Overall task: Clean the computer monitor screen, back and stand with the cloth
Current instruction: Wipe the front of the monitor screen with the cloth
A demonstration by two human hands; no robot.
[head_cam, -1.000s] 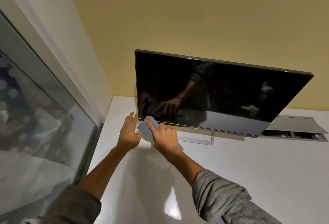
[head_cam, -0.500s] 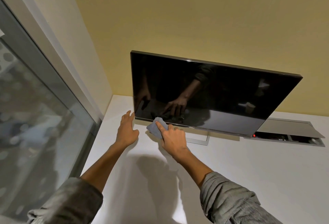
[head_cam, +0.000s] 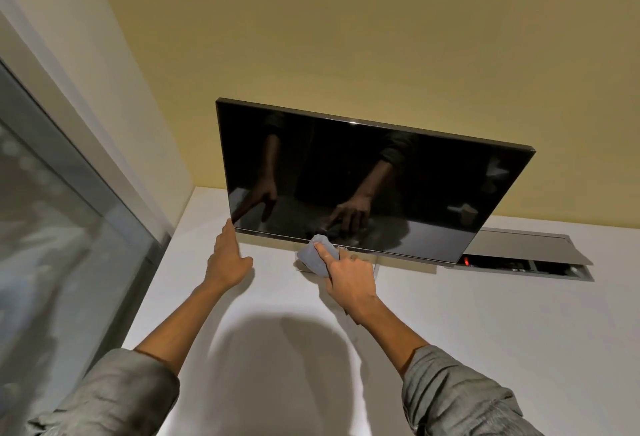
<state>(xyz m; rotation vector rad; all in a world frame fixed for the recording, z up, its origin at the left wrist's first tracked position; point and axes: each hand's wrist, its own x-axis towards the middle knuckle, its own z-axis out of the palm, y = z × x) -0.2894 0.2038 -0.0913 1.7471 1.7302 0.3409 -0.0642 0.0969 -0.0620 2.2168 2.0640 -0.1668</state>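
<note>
- The monitor [head_cam: 374, 179] stands at the far side of the white desk [head_cam: 485, 325], its dark screen tilted and facing the camera, in front of a yellow wall [head_cam: 346, 37].
- The left hand [head_cam: 227, 259] reaches to the monitor's lower left corner, fingers straight and together, fingertips touching the corner edge, thumb spread to the right; it holds nothing.
- The right hand [head_cam: 346, 274] holds a bluish-grey cloth [head_cam: 313, 255] bunched under its fingers, index finger stretched out on top and pressing the cloth against the lower edge of the monitor, just left of the logo in the middle of the bottom frame.
- The cloth lies partly on the frame edge and partly hangs over the stand [head_cam: 372, 267], of which only a thin light bar shows beside the right hand.
- Both forearms are bare, with grey sleeves [head_cam: 460, 397] pushed up near the elbows.
- The screen reflects both hands and arms.
- To the right of the monitor, an open cable hatch [head_cam: 519, 255] is set in the desk, its grey lid raised and a small red light inside.
- A window [head_cam: 52, 228] with a pale frame fills the left side.
- A shadow of the person falls on the near desk between the arms.
</note>
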